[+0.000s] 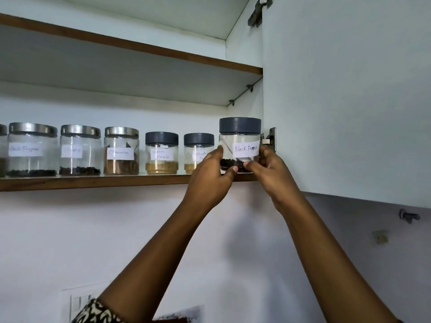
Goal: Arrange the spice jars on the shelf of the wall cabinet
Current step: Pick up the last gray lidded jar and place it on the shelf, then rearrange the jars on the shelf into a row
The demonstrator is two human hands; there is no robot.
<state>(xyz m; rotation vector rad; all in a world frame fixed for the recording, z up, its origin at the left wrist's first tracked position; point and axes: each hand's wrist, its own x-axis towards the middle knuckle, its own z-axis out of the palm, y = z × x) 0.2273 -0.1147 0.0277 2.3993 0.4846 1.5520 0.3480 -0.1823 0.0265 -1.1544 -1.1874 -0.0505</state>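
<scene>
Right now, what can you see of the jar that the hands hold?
The jar is clear, perhaps glass, with a dark grey lid and a white handwritten label, "Black Pepper". Peppercorns cover its bottom. It is upright at the shelf's right end. The left hand grips its left side, the right hand its right.

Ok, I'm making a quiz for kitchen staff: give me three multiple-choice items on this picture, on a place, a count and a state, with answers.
1. Where on the lower shelf is the held Black Pepper jar? A) left end B) middle C) right end
2. How many jars have dark grey lids? A) one B) three C) five
3. Which hands grip that jar? A) left only B) both C) neither
Key: C, it is beside the door hinge; B, Garam Masala jar, Coriander jar and the held one; B, left hand and right hand curl round it.
</scene>
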